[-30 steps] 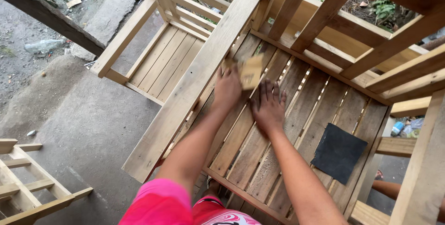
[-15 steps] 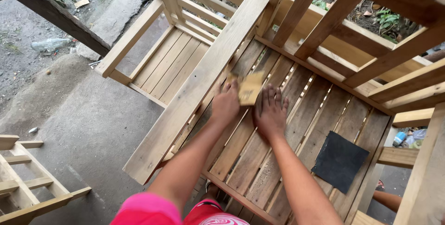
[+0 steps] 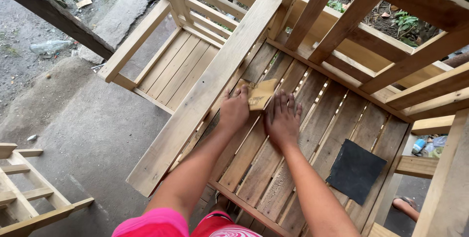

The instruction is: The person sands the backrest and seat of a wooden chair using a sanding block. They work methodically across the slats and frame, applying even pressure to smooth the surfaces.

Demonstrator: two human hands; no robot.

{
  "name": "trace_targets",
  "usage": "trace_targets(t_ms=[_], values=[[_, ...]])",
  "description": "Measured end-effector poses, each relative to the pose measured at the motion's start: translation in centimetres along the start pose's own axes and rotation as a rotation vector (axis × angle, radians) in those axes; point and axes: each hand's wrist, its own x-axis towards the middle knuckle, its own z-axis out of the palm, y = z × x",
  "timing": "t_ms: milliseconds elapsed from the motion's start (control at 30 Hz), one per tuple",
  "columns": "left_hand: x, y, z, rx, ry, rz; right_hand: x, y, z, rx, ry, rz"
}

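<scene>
My left hand [image 3: 235, 110] presses a folded tan sheet of sandpaper [image 3: 259, 93] onto the slatted wooden seat [image 3: 293, 168] of an unfinished chair, close to its broad left armrest [image 3: 205, 90]. Part of the sheet sticks out past my fingers. My right hand [image 3: 282, 119] lies flat on the slats right beside it, fingers spread, holding nothing. Both forearms reach in from the bottom edge.
A dark square sheet of sandpaper [image 3: 356, 170] lies on the seat's right side. The slanted backrest rails [image 3: 361, 7] rise behind. A second wooden chair [image 3: 176, 66] stands to the left on concrete; another frame [image 3: 24, 188] sits lower left. Someone's foot [image 3: 404, 206] shows lower right.
My left hand has slid the sandpaper down the slats toward me, then back a little. The right hand stays planted flat on the seat.
</scene>
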Motion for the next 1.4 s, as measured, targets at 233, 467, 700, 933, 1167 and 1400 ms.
trace_targets(t_ms=[233, 467, 700, 933, 1167, 1400], values=[[6.6, 2.0, -1.1, -0.202, -0.499, -0.262, -0.1, 0.1, 0.4, 0.037, -0.049, 0.035], [-4.1, 0.3, -3.0, -0.289, -0.122, 0.067, 0.2, 0.7, -1.6, 0.133, -0.094, 0.029], [-7.2, -1.4, -5.1, -1.009, -0.151, -0.006, -0.2, 2.2, -3.6, 0.663, -0.278, -0.547], [-9.8, -3.4, -5.1, -0.51, 0.129, -0.238, 1.9, 2.7, -5.3, 0.422, 0.314, -0.518], [-13.6, -3.7, -3.6, -0.225, 0.145, 0.025, 2.0, -2.2, -2.1, -0.147, 0.021, -0.729], [-10.2, -2.8, -2.8, -0.241, 0.152, 0.008, 3.0, -3.4, 1.5, 0.117, -0.186, -0.493]])
